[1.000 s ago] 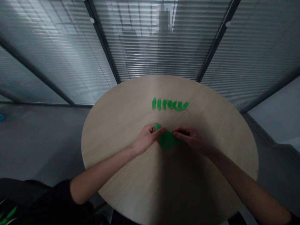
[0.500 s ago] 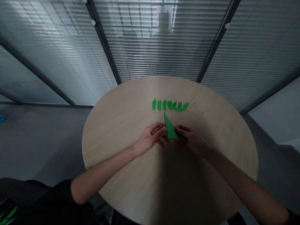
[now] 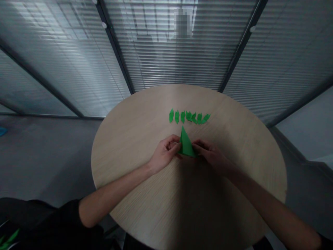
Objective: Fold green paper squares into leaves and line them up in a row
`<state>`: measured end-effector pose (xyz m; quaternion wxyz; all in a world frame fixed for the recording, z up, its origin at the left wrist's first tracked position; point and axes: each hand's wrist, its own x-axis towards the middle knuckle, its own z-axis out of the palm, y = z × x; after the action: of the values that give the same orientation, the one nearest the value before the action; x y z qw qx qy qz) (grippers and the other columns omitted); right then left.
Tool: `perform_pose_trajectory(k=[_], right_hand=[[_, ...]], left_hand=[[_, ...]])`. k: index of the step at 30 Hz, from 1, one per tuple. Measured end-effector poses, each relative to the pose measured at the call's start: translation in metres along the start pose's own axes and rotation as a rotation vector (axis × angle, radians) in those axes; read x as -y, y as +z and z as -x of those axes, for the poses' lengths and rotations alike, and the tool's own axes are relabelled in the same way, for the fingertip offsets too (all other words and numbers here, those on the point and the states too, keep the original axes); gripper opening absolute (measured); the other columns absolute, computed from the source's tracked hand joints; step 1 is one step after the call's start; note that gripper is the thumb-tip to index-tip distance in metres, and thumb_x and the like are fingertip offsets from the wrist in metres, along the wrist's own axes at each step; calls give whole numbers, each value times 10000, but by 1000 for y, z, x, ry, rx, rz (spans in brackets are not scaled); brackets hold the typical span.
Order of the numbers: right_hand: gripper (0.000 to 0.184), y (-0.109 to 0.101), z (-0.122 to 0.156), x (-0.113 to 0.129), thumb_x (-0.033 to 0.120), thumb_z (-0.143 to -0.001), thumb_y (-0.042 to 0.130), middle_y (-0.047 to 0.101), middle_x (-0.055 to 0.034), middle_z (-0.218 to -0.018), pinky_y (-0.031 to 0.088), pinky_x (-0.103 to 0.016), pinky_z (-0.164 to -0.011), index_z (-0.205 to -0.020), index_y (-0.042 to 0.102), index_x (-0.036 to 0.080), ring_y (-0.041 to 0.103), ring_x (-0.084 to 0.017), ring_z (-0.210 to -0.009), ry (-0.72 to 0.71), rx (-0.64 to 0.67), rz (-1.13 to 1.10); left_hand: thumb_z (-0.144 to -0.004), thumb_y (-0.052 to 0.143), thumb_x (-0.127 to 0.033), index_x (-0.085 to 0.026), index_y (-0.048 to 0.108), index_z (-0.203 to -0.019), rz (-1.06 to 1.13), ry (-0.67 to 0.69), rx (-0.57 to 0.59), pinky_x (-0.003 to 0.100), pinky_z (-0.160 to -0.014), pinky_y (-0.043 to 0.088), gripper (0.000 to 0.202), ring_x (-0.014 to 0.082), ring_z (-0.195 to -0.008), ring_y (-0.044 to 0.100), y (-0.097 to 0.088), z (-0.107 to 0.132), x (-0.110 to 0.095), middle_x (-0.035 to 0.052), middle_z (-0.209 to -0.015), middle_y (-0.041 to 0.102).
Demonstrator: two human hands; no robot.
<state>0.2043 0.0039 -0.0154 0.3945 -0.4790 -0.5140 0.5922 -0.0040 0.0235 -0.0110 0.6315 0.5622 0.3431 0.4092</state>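
Note:
A folded piece of green paper (image 3: pixel 186 144), shaped like a tall triangle with its point away from me, is between my two hands. My left hand (image 3: pixel 165 151) pinches its left edge with thumb and fingers. On the other side, my right hand (image 3: pixel 210 152) grips the lower right edge. Parts of the fingers of both hands are hidden by the paper or lost in shadow. Just beyond the paper's tip lies a row of several small folded green paper pieces (image 3: pixel 183 117), some of them touching or overlapping at the right.
The round wooden table (image 3: pixel 125 128) carries all the paper, and a dark shadow falls across its near part. Behind it stand glass panels with blinds (image 3: pixel 166 59) and dark frames. A blue object (image 3: pixel 2 131) lies on the floor at far left.
The green paper has turned a little and shifted left, showing a wider face. My left hand has closed on its left edge, and my right hand has moved slightly left.

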Motion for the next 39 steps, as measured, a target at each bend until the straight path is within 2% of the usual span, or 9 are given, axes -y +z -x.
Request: perform_pose_trajectory(k=[3,5,8,12,22,26,29,34,39], right_hand=[[339,3,2,-2,535,-900,694,667,-34,-841,505,-305,-629,-942,702,199,599,-166,-719,-95,30,200],[365,4,4,-3,504,-922,679,677,-56,-933,517,-306,-612,-1134,664,208,614,-176,-748,-155,-15,279],[583,6,10,-5,485,-860,774,633,-101,-1160,545,-311,-634,-1345,575,229,594,-168,-798,-294,-68,413],[855,7,13,-7,511,-749,885,599,-111,-1230,565,-317,-609,-1459,472,273,605,-184,-822,-408,-48,532],[714,8,13,-5,361,-859,767,669,-108,-1278,624,-357,-671,-1485,433,277,700,-168,-763,-400,-65,496],[636,10,18,3,267,-892,679,687,-102,-1280,625,-370,-757,-1474,423,291,726,-203,-886,-371,-33,367],[574,10,17,6,226,-826,681,714,-88,-1201,611,-360,-762,-1369,504,276,724,-217,-920,-312,-151,251],[391,3,6,4,402,-788,752,731,-65,-958,598,-328,-613,-1120,668,213,695,-198,-752,-96,-183,63],[337,-3,0,2,459,-748,802,730,-53,-850,565,-300,-553,-951,739,198,672,-184,-686,-84,-229,30]], left_hand=[[-892,707,-477,-167,559,-925,-36,22,-31,254,-535,584,345,118,-522,622,0,0,4,-27,-644,620],[-923,663,-461,-186,526,-922,-83,32,-63,219,-475,515,307,121,-500,621,0,2,7,-30,-634,620],[-955,629,-383,-190,541,-944,-251,76,-137,198,-474,453,213,108,-488,599,0,5,9,-62,-602,564],[-950,626,-307,-186,590,-950,-442,126,-127,202,-497,397,127,103,-522,572,-1,7,6,-65,-610,539],[-920,703,-407,-159,655,-1122,-248,68,-21,224,-544,495,324,118,-552,606,1,6,5,-50,-638,581],[-883,753,-426,-155,671,-1118,-173,27,-50,225,-554,522,368,112,-543,601,2,6,3,-44,-650,608],[-862,769,-435,-149,689,-1070,-128,16,-76,222,-533,509,363,111,-533,586,1,3,0,-32,-653,629],[-818,802,-428,-149,710,-1009,-48,-10,-96,217,-542,489,351,107,-555,585,-4,-3,-1,-8,-700,680],[-799,816,-432,-141,702,-973,-2,-28,-174,212,-546,501,358,100,-553,602,-8,-6,2,-7,-713,699]])
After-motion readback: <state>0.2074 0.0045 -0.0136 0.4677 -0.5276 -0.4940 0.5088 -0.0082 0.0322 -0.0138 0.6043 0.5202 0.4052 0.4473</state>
